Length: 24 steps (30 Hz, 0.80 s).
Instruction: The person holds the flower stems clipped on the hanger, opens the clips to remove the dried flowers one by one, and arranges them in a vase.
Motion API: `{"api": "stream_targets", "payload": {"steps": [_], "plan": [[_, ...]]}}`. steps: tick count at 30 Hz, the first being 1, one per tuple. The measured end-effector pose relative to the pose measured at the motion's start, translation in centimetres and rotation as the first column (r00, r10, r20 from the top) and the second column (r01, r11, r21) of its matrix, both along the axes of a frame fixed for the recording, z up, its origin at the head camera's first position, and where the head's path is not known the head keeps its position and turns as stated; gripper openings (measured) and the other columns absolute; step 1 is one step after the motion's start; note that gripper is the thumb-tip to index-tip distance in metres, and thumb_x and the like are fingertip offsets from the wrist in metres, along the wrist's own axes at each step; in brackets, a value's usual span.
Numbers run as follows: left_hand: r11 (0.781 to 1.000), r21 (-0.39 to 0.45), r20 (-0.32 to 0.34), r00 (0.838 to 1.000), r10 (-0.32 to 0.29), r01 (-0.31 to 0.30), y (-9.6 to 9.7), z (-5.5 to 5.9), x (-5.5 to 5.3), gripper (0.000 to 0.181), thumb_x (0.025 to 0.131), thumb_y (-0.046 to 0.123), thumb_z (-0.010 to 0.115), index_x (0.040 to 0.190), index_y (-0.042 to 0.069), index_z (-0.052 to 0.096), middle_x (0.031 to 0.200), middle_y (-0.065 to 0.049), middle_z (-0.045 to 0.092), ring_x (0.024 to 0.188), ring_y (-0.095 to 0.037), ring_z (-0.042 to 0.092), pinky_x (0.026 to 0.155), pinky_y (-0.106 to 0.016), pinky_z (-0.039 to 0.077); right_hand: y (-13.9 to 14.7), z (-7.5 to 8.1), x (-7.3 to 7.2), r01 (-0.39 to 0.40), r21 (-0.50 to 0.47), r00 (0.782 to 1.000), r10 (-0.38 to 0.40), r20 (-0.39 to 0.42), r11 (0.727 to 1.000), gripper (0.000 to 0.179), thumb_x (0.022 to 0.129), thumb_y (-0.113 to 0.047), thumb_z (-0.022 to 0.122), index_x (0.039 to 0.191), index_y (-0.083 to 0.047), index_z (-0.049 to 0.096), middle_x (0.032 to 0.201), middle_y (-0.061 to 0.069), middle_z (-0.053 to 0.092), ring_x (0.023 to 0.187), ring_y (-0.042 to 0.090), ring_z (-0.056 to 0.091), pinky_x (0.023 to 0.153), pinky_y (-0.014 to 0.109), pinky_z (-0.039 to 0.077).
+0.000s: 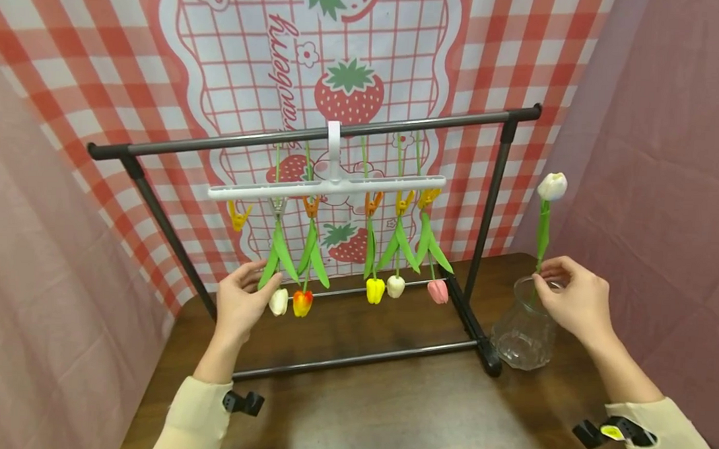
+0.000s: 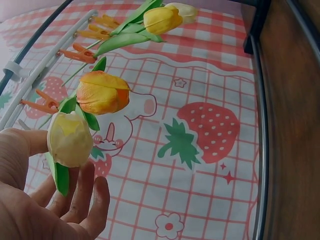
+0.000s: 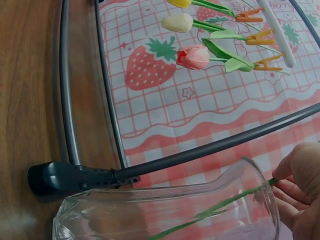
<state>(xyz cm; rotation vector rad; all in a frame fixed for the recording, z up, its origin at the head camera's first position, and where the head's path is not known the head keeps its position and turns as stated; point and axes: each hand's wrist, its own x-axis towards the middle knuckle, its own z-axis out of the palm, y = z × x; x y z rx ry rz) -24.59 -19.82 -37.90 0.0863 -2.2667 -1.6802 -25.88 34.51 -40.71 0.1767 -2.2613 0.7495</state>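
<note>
At the left end of the row, my left hand holds a hanging white tulip between thumb and fingers, close by its bloom and leaf. My right hand pinches the green stem of another white tulip, which stands bloom up. Its lower stem reaches down through the mouth of a clear glass vase. A white hanger carries the clipped tulips upside down: beside the left white one hang an orange tulip, a yellow tulip, a cream tulip and a pink tulip.
The hanger hooks over the top bar of a dark metal rack on a brown wooden table. A yellow clip at the hanger's left end holds nothing. The rack's right foot stands close to the vase. A checked strawberry cloth hangs behind.
</note>
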Motion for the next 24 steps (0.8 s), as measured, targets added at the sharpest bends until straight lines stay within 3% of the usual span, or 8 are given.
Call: {"api": "stream_targets", "payload": {"steps": [6,11,15,18,22,24], "plan": [[1.0,-0.003,-0.007,1.0,0.005,-0.005,0.0,-0.1,0.0,0.039,0.096,0.021,0.081,0.131,0.005,0.073,0.12,-0.025,0.076,0.084,0.001,0.073,0.072,-0.016,0.058,-0.2,-0.4,0.2,-0.015,-0.016,0.999,0.015,0.03,1.0,0.021,0.083,-0.006,0.082,0.1,0.002,0.074,0.085,0.021,0.079,0.076,-0.038,0.043,0.065,-0.005,0.038],[1.0,0.01,-0.02,1.0,-0.007,0.007,0.1,-0.1,-0.1,0.036,0.096,0.019,0.081,0.128,0.004,0.074,0.115,-0.023,0.078,0.08,0.001,0.073,0.069,-0.017,0.057,-0.2,0.3,0.9,0.032,-0.058,0.995,-0.026,0.098,0.998,0.065,0.081,-0.016,0.087,0.137,0.005,0.062,0.105,0.027,0.078,0.079,-0.039,0.042,0.069,-0.006,0.037],[1.0,0.016,-0.027,1.0,-0.008,0.009,0.2,-0.1,-0.1,0.036,0.095,0.018,0.081,0.128,0.003,0.075,0.11,-0.02,0.08,0.077,0.001,0.072,0.066,-0.017,0.056,0.0,1.6,1.0,0.064,-0.083,0.998,-0.063,0.015,0.995,0.085,0.074,-0.019,0.091,0.148,0.003,0.055,0.12,0.029,0.073,0.09,-0.035,0.04,0.08,-0.008,0.032],[1.0,0.018,-0.014,1.0,0.0,0.0,0.2,-0.1,0.0,0.036,0.095,0.018,0.081,0.128,0.004,0.075,0.107,-0.017,0.08,0.077,0.0,0.072,0.062,-0.018,0.053,-0.4,2.7,0.9,0.057,-0.076,0.991,-0.066,-0.116,0.995,0.084,0.069,-0.02,0.09,0.144,0.002,0.061,0.122,0.029,0.071,0.099,-0.004,0.063,0.088,-0.005,0.026],[1.0,0.021,-0.003,1.0,0.005,-0.005,0.1,0.1,0.3,0.036,0.096,0.019,0.081,0.128,0.005,0.074,0.105,-0.013,0.081,0.077,0.0,0.073,0.059,-0.019,0.051,-1.8,4.3,0.6,0.026,-0.049,0.968,-0.038,-0.249,0.998,0.075,0.068,-0.024,0.086,0.136,0.002,0.068,0.118,0.03,0.071,0.105,0.044,0.066,0.09,0.002,0.025],[1.0,0.022,-0.006,1.0,0.006,-0.006,0.1,0.2,0.4,0.036,0.095,0.018,0.081,0.128,0.005,0.074,0.105,-0.014,0.081,0.077,0.0,0.073,0.06,-0.019,0.052,-2.9,5.0,0.4,-0.001,-0.036,0.958,-0.009,-0.286,0.999,0.069,0.07,-0.025,0.084,0.133,0.001,0.07,0.117,0.029,0.073,0.104,0.045,0.067,0.091,0.001,0.026]]}}
